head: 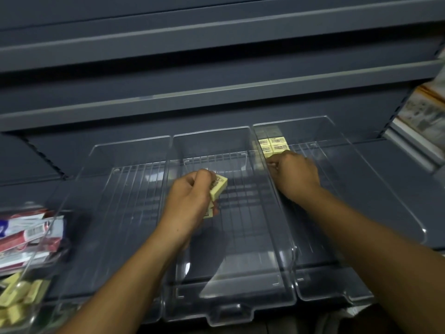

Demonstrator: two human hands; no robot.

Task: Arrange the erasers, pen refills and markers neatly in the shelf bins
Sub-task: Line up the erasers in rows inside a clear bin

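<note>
Yellow erasers (218, 188) half hidden, gripped by left hand (189, 201) fingers; right hand (296, 175) fingers face away, grip unclear.

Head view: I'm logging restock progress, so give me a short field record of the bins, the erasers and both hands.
right bin: stacked erasers in its back left corner
right hand: inside the right bin, against the stack; fingers curled, what they hold is hidden
left hand: grips held erasers over the middle bin
supply, lower left: loose erasers, red-and-white packets
</note>
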